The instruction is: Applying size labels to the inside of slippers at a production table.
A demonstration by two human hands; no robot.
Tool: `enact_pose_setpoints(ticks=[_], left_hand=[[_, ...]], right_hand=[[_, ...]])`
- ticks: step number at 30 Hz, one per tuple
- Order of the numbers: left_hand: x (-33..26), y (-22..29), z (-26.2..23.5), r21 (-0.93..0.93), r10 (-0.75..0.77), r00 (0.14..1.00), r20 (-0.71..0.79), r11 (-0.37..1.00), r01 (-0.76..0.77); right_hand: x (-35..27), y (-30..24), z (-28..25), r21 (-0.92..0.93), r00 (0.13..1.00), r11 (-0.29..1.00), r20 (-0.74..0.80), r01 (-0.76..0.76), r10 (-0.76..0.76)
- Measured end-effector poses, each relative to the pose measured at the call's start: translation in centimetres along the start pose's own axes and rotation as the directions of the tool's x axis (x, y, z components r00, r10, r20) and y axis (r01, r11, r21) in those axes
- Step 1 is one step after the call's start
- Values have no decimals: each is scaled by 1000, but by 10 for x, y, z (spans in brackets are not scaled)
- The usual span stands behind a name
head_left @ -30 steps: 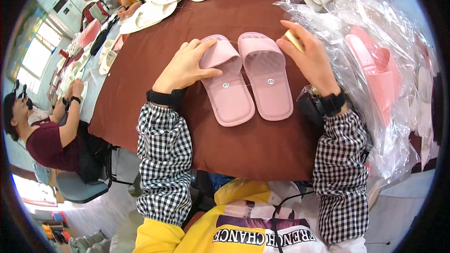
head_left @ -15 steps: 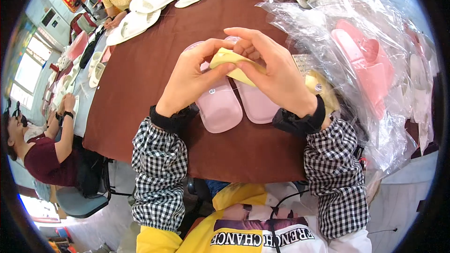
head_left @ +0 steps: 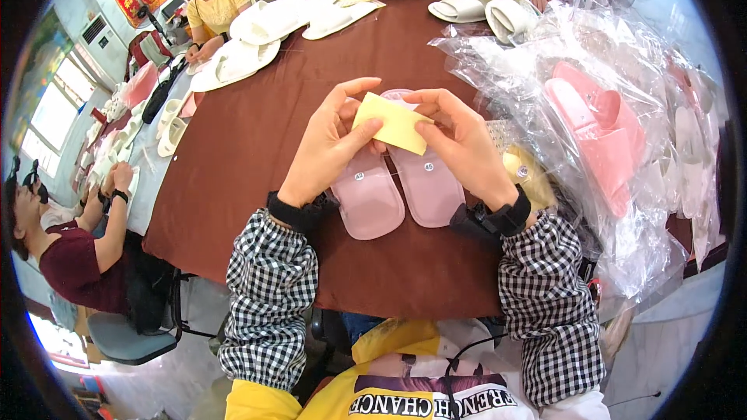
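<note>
You hold a small yellow paper sheet [head_left: 391, 121] above the pair of pink slippers [head_left: 397, 183] on the brown table [head_left: 257, 132]. Your left hand [head_left: 331, 144] pinches its left edge between thumb and fingers; your right hand [head_left: 467, 144] pinches its right edge likewise. Clear plastic bags [head_left: 615, 132] lie just right of the slippers.

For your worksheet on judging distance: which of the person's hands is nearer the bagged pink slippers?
Right. The right hand is beside the bagged pink slippers; the left hand is farther off.
</note>
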State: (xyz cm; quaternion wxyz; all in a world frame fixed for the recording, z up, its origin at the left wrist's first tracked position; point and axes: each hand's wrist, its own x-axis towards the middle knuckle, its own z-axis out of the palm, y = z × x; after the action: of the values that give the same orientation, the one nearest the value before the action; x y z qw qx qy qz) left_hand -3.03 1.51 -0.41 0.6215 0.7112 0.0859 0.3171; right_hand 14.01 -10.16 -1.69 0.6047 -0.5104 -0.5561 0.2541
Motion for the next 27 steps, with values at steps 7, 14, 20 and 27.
enact_pose_setpoints(ticks=[7,14,20,27], left_hand=[[0,10,-2,-82,-70,997,-22,994,68],[0,10,-1,-101,-114,981,154,986,130],[0,7,-6,-101,-73,994,77,992,80],[-3,10,4,-84,-66,993,102,994,74]], right_hand=[[-4,-10,-2,-367,933,897,-162,245,-321],[-3,-14,2,-504,860,777,-119,378,-496],[-4,-10,4,-453,900,830,-120,326,-419],[-1,-2,-1,135,991,987,-116,83,-67]])
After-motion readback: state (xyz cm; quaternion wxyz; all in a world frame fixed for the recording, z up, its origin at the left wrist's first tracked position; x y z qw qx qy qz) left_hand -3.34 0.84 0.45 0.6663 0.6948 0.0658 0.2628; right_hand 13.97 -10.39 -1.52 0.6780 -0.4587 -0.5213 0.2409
